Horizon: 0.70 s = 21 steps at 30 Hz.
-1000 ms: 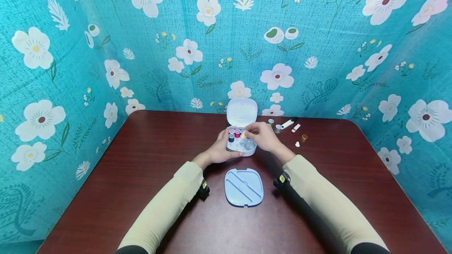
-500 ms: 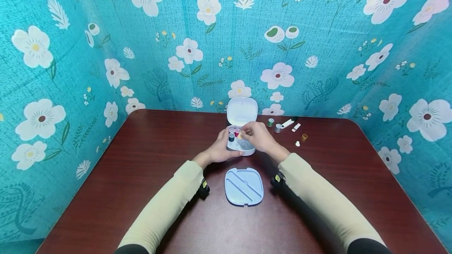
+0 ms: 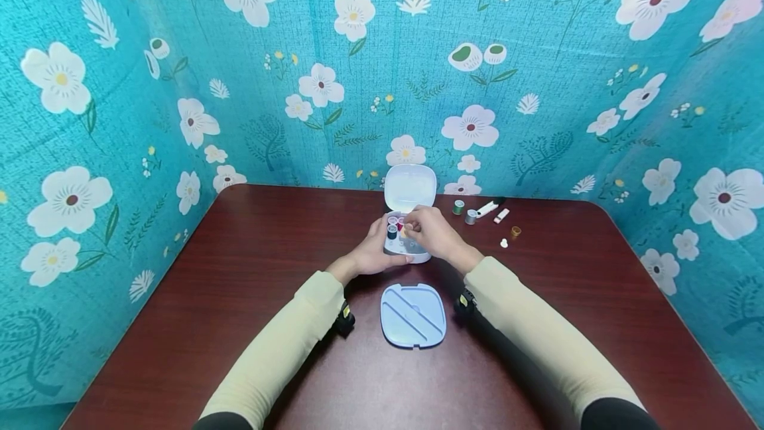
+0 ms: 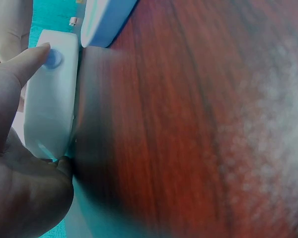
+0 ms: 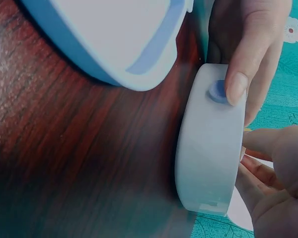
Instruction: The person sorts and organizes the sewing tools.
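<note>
A white sewing box stands with its lid raised at the back. My left hand holds it by the left side. In the right wrist view, that hand's thumb rests by the blue button on the box's front. My right hand reaches over the box and pinches a small yellow thread spool, largely hidden by the fingers. Beside it, in the holder, sit a dark spool, a red spool and a pale-topped spool. Whether the yellow spool is seated cannot be told.
A pale blue tray lies in front of the box. To the right are a green spool, a grey spool, a white tool, a white stick-like piece, a gold thimble and a small white piece.
My right hand has moved a little left over the box with the yellow spool, bringing the green spool behind it into full view. My left hand keeps its hold on the box.
</note>
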Each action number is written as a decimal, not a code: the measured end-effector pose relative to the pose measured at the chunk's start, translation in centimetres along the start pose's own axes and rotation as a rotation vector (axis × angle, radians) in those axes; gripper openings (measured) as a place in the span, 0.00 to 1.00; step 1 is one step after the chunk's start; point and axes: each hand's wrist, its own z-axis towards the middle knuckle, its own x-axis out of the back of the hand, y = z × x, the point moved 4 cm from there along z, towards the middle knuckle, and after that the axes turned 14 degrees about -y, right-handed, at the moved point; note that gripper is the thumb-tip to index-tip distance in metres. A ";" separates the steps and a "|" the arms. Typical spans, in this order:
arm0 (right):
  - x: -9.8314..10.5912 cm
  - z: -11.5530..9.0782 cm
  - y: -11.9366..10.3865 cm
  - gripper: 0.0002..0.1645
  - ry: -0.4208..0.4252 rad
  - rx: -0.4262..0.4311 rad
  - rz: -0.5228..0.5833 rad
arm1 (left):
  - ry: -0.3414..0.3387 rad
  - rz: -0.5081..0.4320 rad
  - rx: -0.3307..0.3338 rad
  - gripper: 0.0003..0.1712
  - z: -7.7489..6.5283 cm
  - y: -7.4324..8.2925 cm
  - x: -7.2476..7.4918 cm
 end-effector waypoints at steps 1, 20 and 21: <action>0.0 0.0 0.0 0.07 0.000 0.000 -0.006 | 0.000 0.000 -0.002 0.69 0.0 0.0 0.0; -0.8 0.5 -0.4 0.08 -0.034 0.030 -0.130 | -0.012 0.003 0.002 0.69 -0.2 0.0 0.0; -0.8 0.6 -0.5 0.08 -0.038 0.027 -0.144 | -0.013 0.005 0.003 0.69 -0.2 0.0 0.1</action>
